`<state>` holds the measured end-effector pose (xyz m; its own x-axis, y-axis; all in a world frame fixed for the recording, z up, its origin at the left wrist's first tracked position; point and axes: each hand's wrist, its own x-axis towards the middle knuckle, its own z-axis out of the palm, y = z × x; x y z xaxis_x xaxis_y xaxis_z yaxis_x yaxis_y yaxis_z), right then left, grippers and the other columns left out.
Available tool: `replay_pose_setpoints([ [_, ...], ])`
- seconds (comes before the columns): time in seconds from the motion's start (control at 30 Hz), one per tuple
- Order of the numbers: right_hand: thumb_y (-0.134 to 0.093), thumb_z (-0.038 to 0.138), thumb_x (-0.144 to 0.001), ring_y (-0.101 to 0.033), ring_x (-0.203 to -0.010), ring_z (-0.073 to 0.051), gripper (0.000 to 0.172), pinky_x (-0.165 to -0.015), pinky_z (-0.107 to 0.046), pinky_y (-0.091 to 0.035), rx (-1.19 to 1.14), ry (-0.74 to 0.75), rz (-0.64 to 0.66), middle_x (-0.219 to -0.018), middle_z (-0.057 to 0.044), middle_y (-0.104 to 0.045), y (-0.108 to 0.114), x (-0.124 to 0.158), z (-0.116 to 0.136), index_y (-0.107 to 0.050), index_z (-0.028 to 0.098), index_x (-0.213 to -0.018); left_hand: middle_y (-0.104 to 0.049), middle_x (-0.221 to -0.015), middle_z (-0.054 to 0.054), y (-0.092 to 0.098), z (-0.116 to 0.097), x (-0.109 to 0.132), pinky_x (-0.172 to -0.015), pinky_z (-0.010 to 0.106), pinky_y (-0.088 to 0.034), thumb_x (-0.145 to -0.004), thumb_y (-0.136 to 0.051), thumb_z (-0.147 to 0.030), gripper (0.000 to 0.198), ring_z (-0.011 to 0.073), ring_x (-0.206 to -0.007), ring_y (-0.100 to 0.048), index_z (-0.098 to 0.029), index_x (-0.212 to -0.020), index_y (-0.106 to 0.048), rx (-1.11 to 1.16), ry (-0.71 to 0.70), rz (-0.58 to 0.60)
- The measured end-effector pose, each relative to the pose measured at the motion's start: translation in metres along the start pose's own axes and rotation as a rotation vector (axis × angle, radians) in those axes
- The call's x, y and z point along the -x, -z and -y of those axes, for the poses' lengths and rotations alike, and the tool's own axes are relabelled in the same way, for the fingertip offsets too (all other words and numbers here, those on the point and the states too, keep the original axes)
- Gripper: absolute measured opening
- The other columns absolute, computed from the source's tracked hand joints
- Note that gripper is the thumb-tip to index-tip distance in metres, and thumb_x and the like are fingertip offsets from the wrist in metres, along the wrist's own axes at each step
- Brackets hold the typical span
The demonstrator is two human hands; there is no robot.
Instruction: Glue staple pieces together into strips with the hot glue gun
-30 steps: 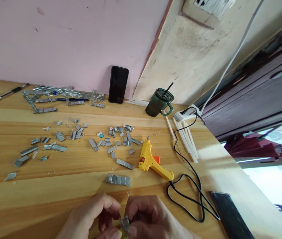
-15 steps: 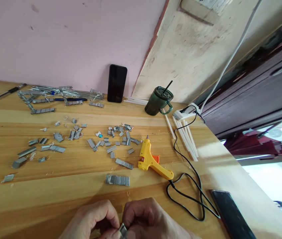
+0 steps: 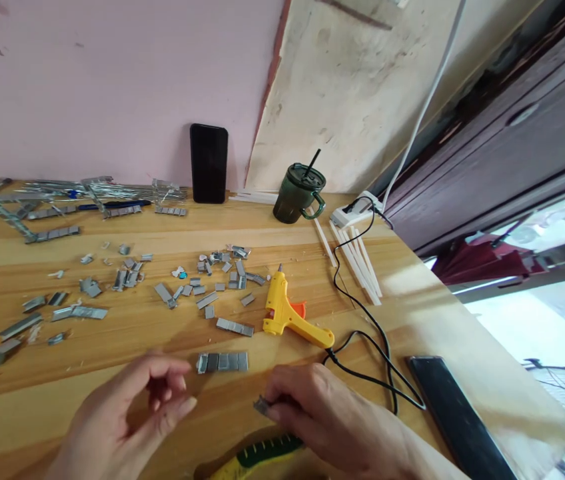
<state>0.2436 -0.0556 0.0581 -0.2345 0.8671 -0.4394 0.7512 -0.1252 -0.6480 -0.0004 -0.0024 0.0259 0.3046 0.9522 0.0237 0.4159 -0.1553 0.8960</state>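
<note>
My left hand [image 3: 135, 413] is open over the near part of the table, its thumb and fingers curved apart with nothing between them. Pinched in my right hand [image 3: 312, 407] is a small grey metal piece [image 3: 261, 405]. Just beyond the hands lies a strip of grey metal pieces [image 3: 223, 362] in a row. A tool with a yellow and dark green handle [image 3: 257, 457] shows at the bottom edge, partly behind my right hand; its kind is hidden. The yellow glue gun [image 3: 295, 313] rests farther off, nozzle pointing away.
Scattered grey metal bits [image 3: 227, 267] cover the table's middle and left. White glue sticks [image 3: 360, 263], a green mug [image 3: 300, 193] and a power strip [image 3: 357, 210] stand at the back right. One phone [image 3: 209, 163] leans on the wall; another [image 3: 455, 417] lies right, near the black cord [image 3: 387, 360].
My hands have come apart and moved up into view. The left has let go; the right keeps the small metal piece. The yellow and green handle now shows, and the view has shifted right.
</note>
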Motion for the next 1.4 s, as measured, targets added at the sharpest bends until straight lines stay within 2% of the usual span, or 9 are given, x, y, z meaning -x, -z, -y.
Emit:
replay_pose_setpoints([
  [0.13,-0.050,0.017,-0.084,-0.060,-0.069,-0.015,0.015,-0.064,-0.023,-0.041,0.145,0.020,0.018,-0.076,-0.003,-0.068,0.004,-0.003,-0.010,-0.065,0.017,-0.081,-0.067,-0.068,-0.003,0.002,0.011,-0.023,-0.051,0.020,-0.054,-0.073,-0.066,-0.050,0.029,0.0144,-0.056,-0.065,-0.027,-0.091,-0.069,-0.210,-0.154,0.034],
  [0.33,-0.051,0.017,-0.084,-0.065,-0.073,-0.018,0.016,-0.064,-0.024,-0.041,0.229,0.013,0.040,-0.078,-0.004,-0.072,0.009,-0.005,-0.016,-0.067,0.018,-0.084,-0.070,-0.085,0.000,-0.005,0.028,-0.030,-0.064,0.024,-0.057,-0.079,-0.060,-0.041,0.022,0.0187,-0.074,-0.071,-0.028,-0.093,-0.070,-0.399,-0.279,0.144],
  [0.5,-0.053,0.018,-0.084,-0.066,-0.073,-0.020,0.015,-0.063,-0.026,-0.040,0.269,-0.044,0.010,-0.077,-0.005,-0.072,0.009,-0.004,-0.015,-0.068,0.016,-0.080,-0.069,-0.083,0.000,-0.010,0.031,-0.030,-0.062,0.025,-0.055,-0.082,-0.055,-0.038,0.021,0.0190,-0.073,-0.070,-0.028,-0.093,-0.069,-0.490,-0.308,0.177],
  [0.7,-0.059,0.023,-0.082,-0.063,-0.066,-0.017,0.013,-0.058,-0.025,-0.035,0.273,-0.062,-0.091,-0.071,-0.002,-0.068,0.009,0.002,-0.016,-0.065,0.017,-0.073,-0.068,-0.082,-0.001,-0.011,0.021,-0.032,-0.061,0.025,-0.054,-0.081,-0.056,-0.042,0.020,0.0189,-0.070,-0.069,-0.027,-0.085,-0.068,-0.530,-0.259,0.209],
  [0.83,-0.058,0.022,-0.083,-0.063,-0.065,-0.016,0.013,-0.057,-0.025,-0.034,0.273,-0.042,-0.132,-0.070,-0.001,-0.067,0.007,0.003,-0.017,-0.064,0.017,-0.073,-0.067,-0.080,-0.001,-0.011,0.022,-0.030,-0.060,0.026,-0.054,-0.082,-0.055,-0.043,0.020,0.0190,-0.071,-0.068,-0.027,-0.083,-0.068,-0.517,-0.269,0.198],
  [1.07,-0.060,0.019,-0.080,-0.062,-0.068,-0.016,0.007,-0.060,-0.025,-0.037,0.249,0.007,-0.173,-0.074,0.000,-0.068,0.001,0.001,-0.013,-0.067,0.019,-0.080,-0.064,-0.085,-0.002,-0.012,0.036,-0.026,-0.063,0.025,-0.051,-0.081,-0.059,-0.031,0.009,0.0177,-0.074,-0.067,-0.028,-0.087,-0.065,-0.545,-0.297,0.236],
  [1.27,-0.061,0.020,-0.081,-0.059,-0.067,-0.015,0.006,-0.059,-0.026,-0.037,0.264,0.012,-0.219,-0.073,0.000,-0.066,-0.001,-0.001,-0.015,-0.066,0.019,-0.078,-0.063,-0.084,-0.002,-0.013,0.029,-0.024,-0.063,0.026,-0.050,-0.081,-0.057,-0.028,0.008,0.0171,-0.073,-0.065,-0.026,-0.086,-0.063,-0.557,-0.268,0.247],
  [1.4,-0.062,0.021,-0.081,-0.058,-0.067,-0.015,0.006,-0.061,-0.027,-0.039,0.226,0.110,-0.276,-0.076,-0.001,-0.065,-0.003,-0.001,-0.012,-0.064,0.017,-0.085,-0.063,-0.084,-0.001,-0.015,0.027,-0.025,-0.067,0.028,-0.051,-0.082,-0.057,-0.027,0.007,0.0178,-0.075,-0.065,-0.025,-0.085,-0.063,-0.536,-0.269,0.253],
])
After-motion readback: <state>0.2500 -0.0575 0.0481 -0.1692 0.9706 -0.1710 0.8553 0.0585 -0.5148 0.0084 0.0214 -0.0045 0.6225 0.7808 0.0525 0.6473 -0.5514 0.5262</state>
